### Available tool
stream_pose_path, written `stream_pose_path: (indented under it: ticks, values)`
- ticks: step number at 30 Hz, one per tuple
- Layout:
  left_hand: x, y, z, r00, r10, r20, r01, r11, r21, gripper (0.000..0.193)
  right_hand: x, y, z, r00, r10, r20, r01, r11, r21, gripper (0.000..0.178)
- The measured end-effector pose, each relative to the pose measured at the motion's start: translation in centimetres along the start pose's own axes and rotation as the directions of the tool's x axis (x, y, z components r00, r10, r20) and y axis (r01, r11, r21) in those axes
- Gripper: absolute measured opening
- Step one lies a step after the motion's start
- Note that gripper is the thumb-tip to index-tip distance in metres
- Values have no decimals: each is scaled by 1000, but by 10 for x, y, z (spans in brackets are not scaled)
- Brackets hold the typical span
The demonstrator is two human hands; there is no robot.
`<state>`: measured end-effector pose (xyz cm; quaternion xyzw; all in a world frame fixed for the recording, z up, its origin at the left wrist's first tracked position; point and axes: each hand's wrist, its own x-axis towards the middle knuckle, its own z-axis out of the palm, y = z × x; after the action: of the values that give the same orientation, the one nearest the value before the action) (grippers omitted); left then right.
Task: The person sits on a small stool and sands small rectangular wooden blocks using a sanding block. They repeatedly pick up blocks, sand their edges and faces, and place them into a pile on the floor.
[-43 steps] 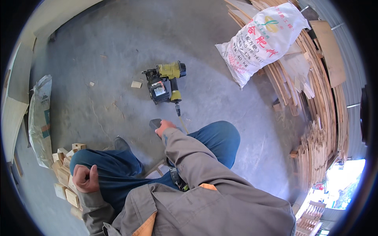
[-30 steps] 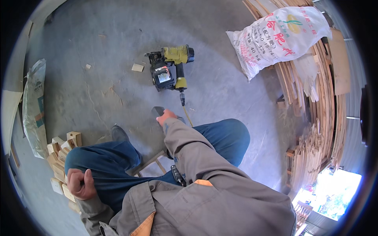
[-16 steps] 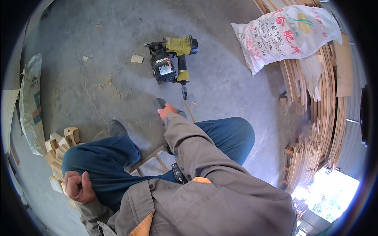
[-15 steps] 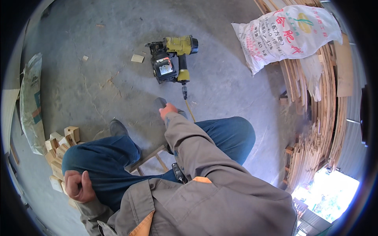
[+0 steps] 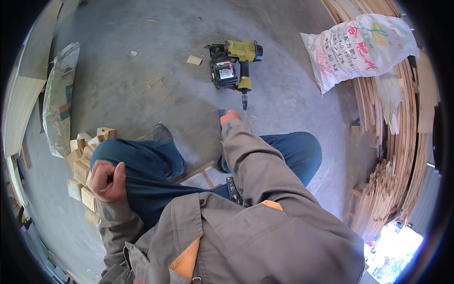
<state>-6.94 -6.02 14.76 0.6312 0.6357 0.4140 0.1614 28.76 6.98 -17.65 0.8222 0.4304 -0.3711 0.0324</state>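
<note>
My right hand (image 5: 231, 117) reaches forward between my knees, its fingers closed around a dark grey, flat-sided object (image 5: 221, 113) whose kind I cannot make out. Beyond it, a yellow and black coil nail gun (image 5: 239, 59) lies on the concrete floor, a thin yellow air hose (image 5: 249, 122) running from its handle fitting toward my right leg. My left hand (image 5: 108, 181) is curled into a loose fist by my left knee, thumb up, and nothing shows in it. A wooden frame (image 5: 203, 176) lies partly hidden between my legs.
Cut wooden blocks (image 5: 81, 170) are piled beside my left knee. Farther left lies a pale woven sack (image 5: 61, 102). On the right, a full white sack (image 5: 359, 52) rests by long stacked wood strips (image 5: 402, 132). A small wood chip (image 5: 194, 59) lies left of the nail gun.
The whole view has shifted, so the floor things appear farther right. My right hand still grips the dark object, now seen more edge-on. The left hand stays curled, its thumb more upright.
</note>
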Motion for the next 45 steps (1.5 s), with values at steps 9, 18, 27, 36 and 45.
stream_pose_path:
  ticks: [9, 18, 27, 36, 45]
  values:
    - [-7, -3, -10, 998, 61, -16, -61, 998, -30, 27, -38, -20, -68, 987, -43, -155, 96, 931, 352, 53]
    - [-14, -4, -11, 992, 111, -62, -114, 992, -46, 30, -92, -16, -176, 871, -203, -448, 433, 748, 504, 54]
    - [-15, -16, -8, 982, 181, -50, -179, 983, 31, 31, -125, 47, -295, 745, -123, -655, 521, 722, 456, 66]
    - [0, -14, 10, 986, 169, 5, -166, 966, 200, 31, -116, 117, -501, 228, -259, -939, 427, 893, -143, 84]
    - [21, 4, 38, 996, 61, 63, -75, 966, 249, 29, -96, 65, -731, 126, -236, -964, -23, 970, -241, 108]
